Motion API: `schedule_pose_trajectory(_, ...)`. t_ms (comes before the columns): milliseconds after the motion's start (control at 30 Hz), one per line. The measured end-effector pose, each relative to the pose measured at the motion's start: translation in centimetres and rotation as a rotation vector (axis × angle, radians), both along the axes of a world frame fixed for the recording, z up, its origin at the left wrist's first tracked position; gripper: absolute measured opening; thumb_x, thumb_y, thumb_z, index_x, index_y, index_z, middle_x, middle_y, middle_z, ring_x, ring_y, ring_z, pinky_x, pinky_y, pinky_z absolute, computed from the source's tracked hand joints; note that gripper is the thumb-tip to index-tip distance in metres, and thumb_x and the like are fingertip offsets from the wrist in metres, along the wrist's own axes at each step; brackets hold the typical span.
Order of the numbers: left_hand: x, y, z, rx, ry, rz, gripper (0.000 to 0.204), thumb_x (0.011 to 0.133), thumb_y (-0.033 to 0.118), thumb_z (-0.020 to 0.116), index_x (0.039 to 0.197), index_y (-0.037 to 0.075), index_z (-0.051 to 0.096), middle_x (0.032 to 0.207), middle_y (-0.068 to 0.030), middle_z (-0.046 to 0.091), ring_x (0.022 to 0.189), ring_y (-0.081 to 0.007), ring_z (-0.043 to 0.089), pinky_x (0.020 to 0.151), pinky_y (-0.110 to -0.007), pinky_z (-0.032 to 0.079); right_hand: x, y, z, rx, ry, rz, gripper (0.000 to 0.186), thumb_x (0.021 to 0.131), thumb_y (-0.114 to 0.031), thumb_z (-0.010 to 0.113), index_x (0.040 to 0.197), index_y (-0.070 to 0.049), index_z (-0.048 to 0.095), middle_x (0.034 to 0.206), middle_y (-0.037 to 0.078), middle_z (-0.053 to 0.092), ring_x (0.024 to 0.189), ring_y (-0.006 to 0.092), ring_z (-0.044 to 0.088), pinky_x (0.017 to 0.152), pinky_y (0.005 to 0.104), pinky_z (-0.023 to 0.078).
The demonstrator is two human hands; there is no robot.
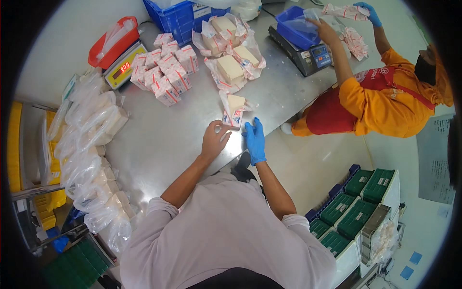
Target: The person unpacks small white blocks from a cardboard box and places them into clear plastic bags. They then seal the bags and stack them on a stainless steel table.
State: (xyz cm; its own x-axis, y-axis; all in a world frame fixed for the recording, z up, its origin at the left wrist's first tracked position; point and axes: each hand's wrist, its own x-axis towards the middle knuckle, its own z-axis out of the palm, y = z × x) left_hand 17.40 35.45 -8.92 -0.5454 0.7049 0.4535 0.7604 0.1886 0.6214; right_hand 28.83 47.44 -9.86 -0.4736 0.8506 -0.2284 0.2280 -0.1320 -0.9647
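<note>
A pale, cheese-like block (236, 102) stands on the metal table in front of me, partly covered by a white printed paper wrapper (232, 119) with red and blue marks. The wrapper is folded up on the near side, while the block's top shows bare. My left hand (215, 140), ungloved, rests at the near left of the wrapper, its fingers curved and apart. To the right of it is my right hand (255, 140) in a blue glove, fingers spread and holding nothing. Beyond lie larger pale blocks (230, 69) on opened wrappers.
Wrapped packs (167, 67) are piled at the back left beside a yellow scale (126, 63) with a red tray (113, 42). Bagged blocks (91, 144) line the left edge. A co-worker (375, 98) handles wrappers near a scale (301, 53). Green crates (356, 216) stand at lower right.
</note>
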Motion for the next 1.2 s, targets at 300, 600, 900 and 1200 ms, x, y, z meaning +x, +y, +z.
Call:
schedule_pose_trajectory(300, -1.7, 0.0, -0.9, -0.001, 0.281, -0.123, 0.020, 0.072, 0.007, 0.070, 0.091, 0.010, 0.067, 0.080, -0.0046, 0.051, 0.082, -0.0226, 0.053, 0.074, -0.038, 0.043, -1.4, -0.2, -1.0, -0.058, 0.035, 0.120, 0.044, 0.096, -0.029, 0.060, 0.129, 0.000, 0.052, 0.110, 0.011, 0.061, 0.080, 0.0133, 0.058, 0.069, 0.0272, 0.051)
schedule_pose_trajectory(600, -1.0, -0.7, -1.5, 0.012, -0.394, 0.121, 0.020, 0.086, 0.022, 0.069, 0.085, 0.003, 0.062, 0.072, -0.0106, 0.060, 0.064, -0.0222, 0.061, 0.057, -0.035, 0.046, -1.7, -2.8, -0.2, 0.368, -0.068, -0.042, 0.033, 0.094, -0.022, 0.061, 0.122, -0.004, 0.059, 0.099, 0.008, 0.063, 0.084, 0.0158, 0.060, 0.072, 0.0305, 0.050)
schedule_pose_trajectory(900, -1.4, 0.2, -0.5, -0.564, -0.422, 0.219, 0.028, 0.081, 0.034, 0.069, 0.080, 0.007, 0.069, 0.076, -0.0161, 0.069, 0.073, -0.0348, 0.067, 0.064, -0.046, 0.051, -2.0, -5.1, -1.2, 0.462, -0.384, 0.151, 0.027, 0.089, -0.027, 0.063, 0.108, -0.011, 0.071, 0.085, 0.013, 0.067, 0.071, 0.0299, 0.065, 0.067, 0.0392, 0.051)
schedule_pose_trajectory(1200, -2.9, -1.7, -3.5, -0.424, -0.490, 0.119, 0.027, 0.080, 0.034, 0.067, 0.076, 0.008, 0.071, 0.073, -0.0129, 0.069, 0.069, -0.0314, 0.068, 0.064, -0.043, 0.053, -3.5, -5.7, 1.5, 0.353, -0.487, -0.049, 0.046, 0.081, -0.046, 0.069, 0.084, -0.001, 0.072, 0.073, 0.016, 0.069, 0.067, 0.0288, 0.066, 0.065, 0.0388, 0.050)
